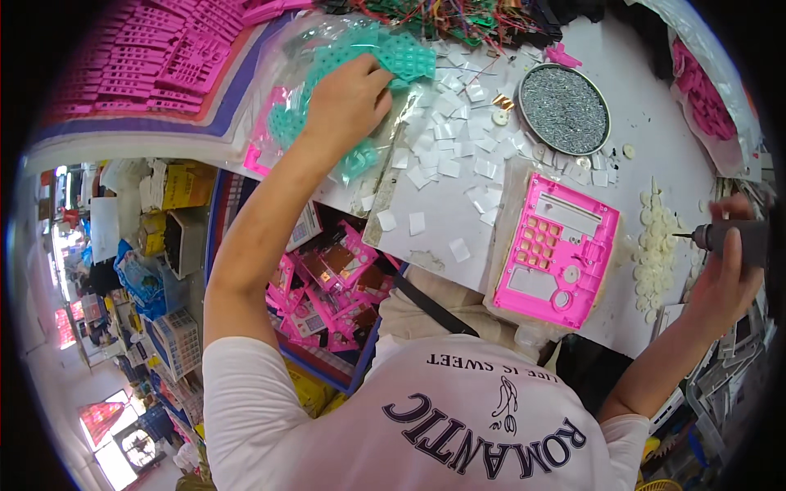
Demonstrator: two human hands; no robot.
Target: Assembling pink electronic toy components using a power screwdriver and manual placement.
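My left hand (pixel 348 102) reaches into a clear plastic bag (pixel 282 61) of teal rubber keypads (pixel 352 45), its fingers curled against a teal keypad (pixel 409 61) at the bag's right side. In my right hand (pixel 733 266) is a dark electric screwdriver (pixel 733 241), its thin bit pointing left. Between my hands, at the near table edge, lies a pink plastic housing (pixel 561 250), with rows of square key holes and a round opening. Several small cream-coloured round pieces (pixel 655 245) lie beside it, close to the screwdriver tip.
A round tin (pixel 565 110) full of small metal screws stands at the back. Many small white squares (pixel 446 127) are scattered over the white table (pixel 426 217). Pink parts (pixel 147 65) are stacked at far left; more fill a bin (pixel 327 286) below. Tangled wires (pixel 475 20) lie behind.
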